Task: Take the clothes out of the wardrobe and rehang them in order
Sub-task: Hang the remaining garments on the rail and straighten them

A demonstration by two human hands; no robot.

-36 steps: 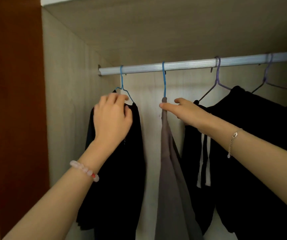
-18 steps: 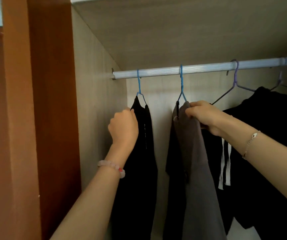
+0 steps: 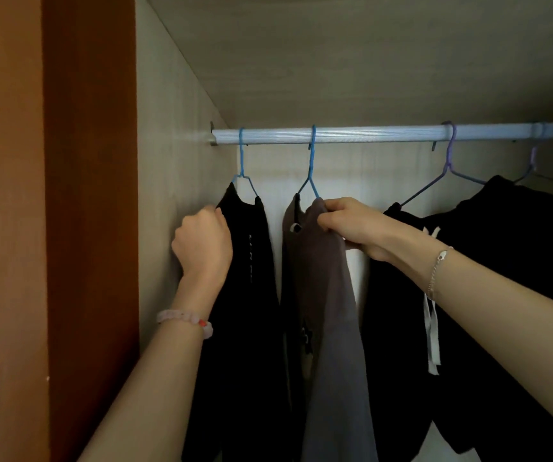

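Wardrobe rail (image 3: 368, 134), silver, running from the left side wall (image 3: 175, 161). At the rail's left end: blue hanger (image 3: 242, 161) with black garment (image 3: 248, 261); left hand (image 3: 203, 243), fingers curled, against its left shoulder, though whether it holds the cloth cannot be told. Next along: second blue hanger (image 3: 311, 168) with grey garment (image 3: 328, 295), its top pinched by the right hand (image 3: 355, 225) just under the hanger. Towards the right end: purple hanger (image 3: 448, 161) with black drawstring garment (image 3: 401, 295). Bead bracelet (image 3: 185, 320) on left wrist, chain bracelet (image 3: 435, 271) on right
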